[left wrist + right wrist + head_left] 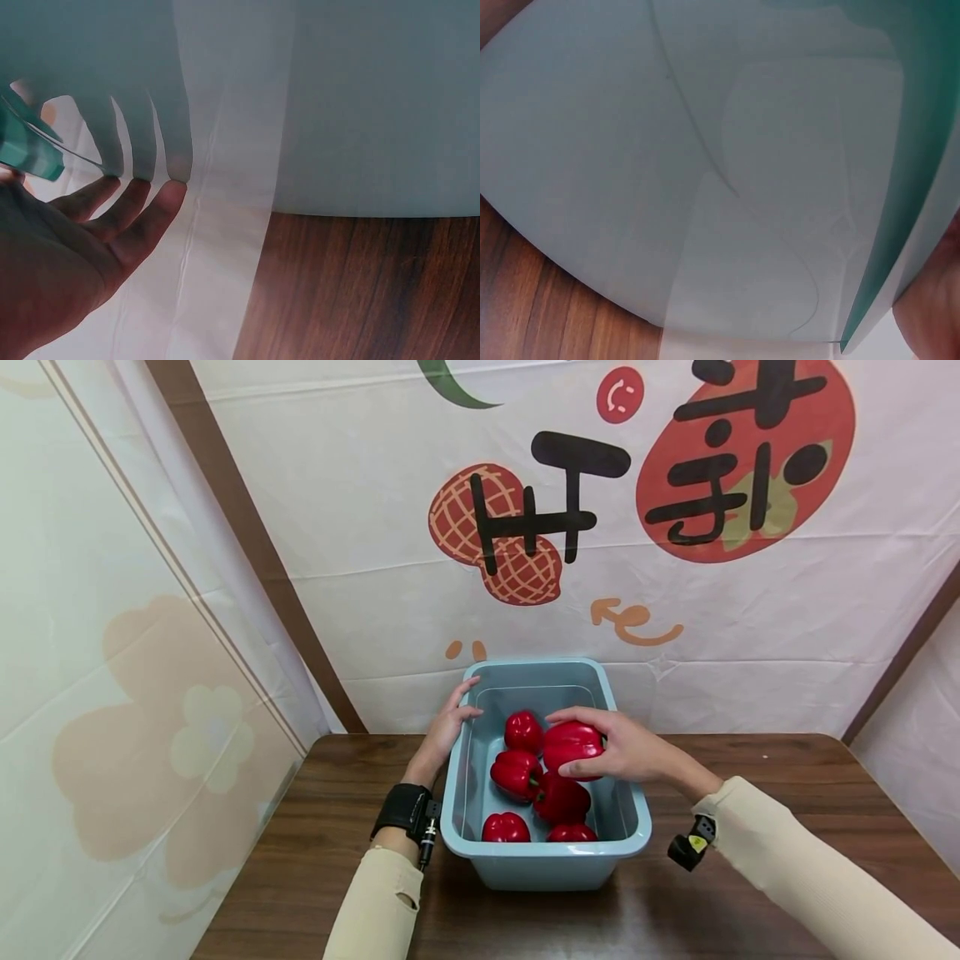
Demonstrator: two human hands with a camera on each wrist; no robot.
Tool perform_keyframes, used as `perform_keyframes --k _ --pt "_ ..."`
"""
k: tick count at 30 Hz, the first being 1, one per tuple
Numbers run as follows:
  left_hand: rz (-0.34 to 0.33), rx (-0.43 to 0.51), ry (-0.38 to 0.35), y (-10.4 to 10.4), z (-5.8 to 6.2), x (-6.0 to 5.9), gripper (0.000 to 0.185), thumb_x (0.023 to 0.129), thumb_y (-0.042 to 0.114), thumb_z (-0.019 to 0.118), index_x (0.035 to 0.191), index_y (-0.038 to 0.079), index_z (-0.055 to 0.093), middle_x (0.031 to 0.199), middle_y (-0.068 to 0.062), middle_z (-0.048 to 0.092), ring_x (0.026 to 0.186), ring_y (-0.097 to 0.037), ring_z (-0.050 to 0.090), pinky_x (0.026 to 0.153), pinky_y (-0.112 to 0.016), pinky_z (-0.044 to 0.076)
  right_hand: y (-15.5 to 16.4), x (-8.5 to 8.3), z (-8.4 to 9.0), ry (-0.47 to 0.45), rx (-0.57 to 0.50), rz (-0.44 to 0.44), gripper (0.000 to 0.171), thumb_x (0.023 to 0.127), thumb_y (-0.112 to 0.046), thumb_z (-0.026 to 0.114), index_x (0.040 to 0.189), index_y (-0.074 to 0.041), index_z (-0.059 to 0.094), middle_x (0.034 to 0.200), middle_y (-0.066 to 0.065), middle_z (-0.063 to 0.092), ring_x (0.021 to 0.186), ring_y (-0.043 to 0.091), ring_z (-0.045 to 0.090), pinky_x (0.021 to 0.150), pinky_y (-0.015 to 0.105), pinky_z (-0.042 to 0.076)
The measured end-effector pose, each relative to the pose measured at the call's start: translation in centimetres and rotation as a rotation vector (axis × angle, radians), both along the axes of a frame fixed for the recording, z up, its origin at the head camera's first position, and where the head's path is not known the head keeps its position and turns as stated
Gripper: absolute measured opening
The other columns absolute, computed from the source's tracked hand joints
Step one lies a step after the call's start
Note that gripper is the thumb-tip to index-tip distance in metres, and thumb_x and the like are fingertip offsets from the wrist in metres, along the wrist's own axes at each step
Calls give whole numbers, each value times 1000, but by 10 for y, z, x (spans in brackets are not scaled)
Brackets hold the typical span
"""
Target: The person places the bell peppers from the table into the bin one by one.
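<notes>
A blue-grey plastic tub (618, 839) stands on the wooden table (315, 852) and holds several red bell peppers (516, 772). My right hand (561, 743) reaches over the tub and grips one red pepper (581, 745) from above, just over the others. My left hand (468, 697) holds the tub's far left rim, thumb inside and fingers outside. In the left wrist view, the left hand's (139, 202) straight fingers lie against the tub's outer wall (360, 105), beside the rim (30, 146). The right wrist view shows only the tub's outer wall (667, 150) and rim edge (900, 225).
A printed cloth backdrop (675, 610) hangs right behind the tub, and a cloth panel (112, 652) closes the left side. Bare table lies to the left, right and front of the tub. The table's front edge is out of view.
</notes>
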State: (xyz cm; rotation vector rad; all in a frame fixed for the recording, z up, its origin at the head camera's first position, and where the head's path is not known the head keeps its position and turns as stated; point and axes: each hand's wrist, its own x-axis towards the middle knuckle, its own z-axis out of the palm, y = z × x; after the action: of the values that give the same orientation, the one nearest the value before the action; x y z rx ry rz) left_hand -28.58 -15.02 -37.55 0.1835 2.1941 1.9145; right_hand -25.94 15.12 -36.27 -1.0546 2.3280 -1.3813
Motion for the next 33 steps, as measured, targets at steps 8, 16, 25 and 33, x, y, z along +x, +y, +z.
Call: perform_keyframes --k 8,16,25,33 --pt "1 4 9 -1 -3 -3 62 99 16 43 158 20 23 166 -9 8 136 -36 30 97 -45 37 -1 0 -1 17 2 4 70 77 -25 84 139 -26 51 130 7 57 115 33 55 75 33 59" --pt "27 4 53 -3 -28 -19 60 99 20 44 156 28 27 164 -5 13 134 -35 33 94 -44 38 1 -1 -1 51 13 -1 68 80 -24 81 141 -20 51 135 6 57 119 33 55 85 39 57" --pt "49 15 57 -1 -29 -18 60 97 21 45 155 30 30 163 -4 14 137 -36 31 106 -59 32 1 -1 -2 104 24 -27 60 84 -28 77 139 -20 54 139 3 57 123 27 56 97 49 50" --pt "52 0 62 -2 -29 -19 61 96 22 46 155 29 30 163 -4 15 136 -37 32 107 -62 31 1 0 -2 106 4 -17 57 86 -27 76 138 -19 55 138 6 58 122 30 57 89 43 55"
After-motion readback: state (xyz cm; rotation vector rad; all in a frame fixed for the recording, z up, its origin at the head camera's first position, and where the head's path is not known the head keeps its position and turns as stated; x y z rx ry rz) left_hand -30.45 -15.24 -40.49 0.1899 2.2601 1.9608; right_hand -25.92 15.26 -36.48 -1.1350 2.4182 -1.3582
